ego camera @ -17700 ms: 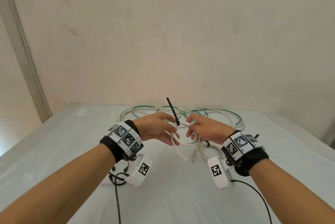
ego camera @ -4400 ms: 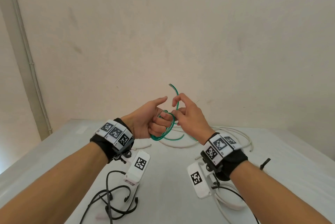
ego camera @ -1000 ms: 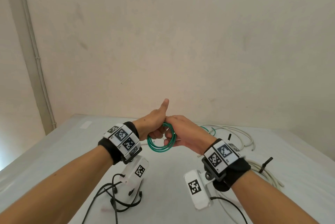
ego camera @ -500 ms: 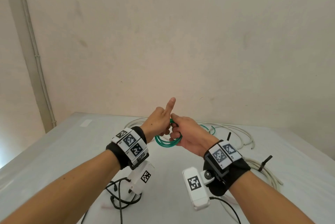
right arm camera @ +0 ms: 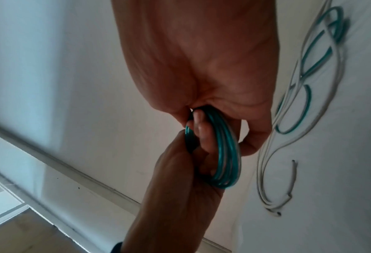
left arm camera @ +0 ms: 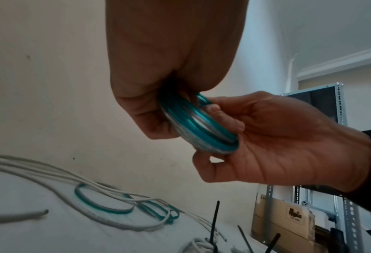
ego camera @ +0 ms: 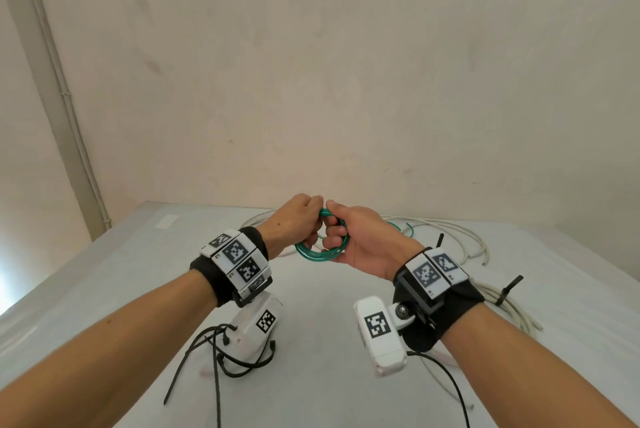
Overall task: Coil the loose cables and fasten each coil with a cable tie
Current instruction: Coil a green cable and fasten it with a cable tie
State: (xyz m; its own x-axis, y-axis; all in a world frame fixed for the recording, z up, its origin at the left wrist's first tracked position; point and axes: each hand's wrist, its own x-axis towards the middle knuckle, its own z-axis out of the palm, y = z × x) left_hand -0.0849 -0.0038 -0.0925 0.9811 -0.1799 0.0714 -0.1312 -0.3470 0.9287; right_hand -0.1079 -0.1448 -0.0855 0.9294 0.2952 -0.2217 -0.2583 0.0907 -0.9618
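Green cable coil (ego camera: 320,247), untied, is held above the tabletop (ego camera: 346,393) with both hands, left hand (ego camera: 294,219) and right hand (ego camera: 367,244), curled round it; any slackened grip would likely let the springy turns unwind.

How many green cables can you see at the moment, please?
2. One, a green coil, is gripped by the left hand and right hand; one loose green cable lies on the table among the white cables. The tangle may hide another.
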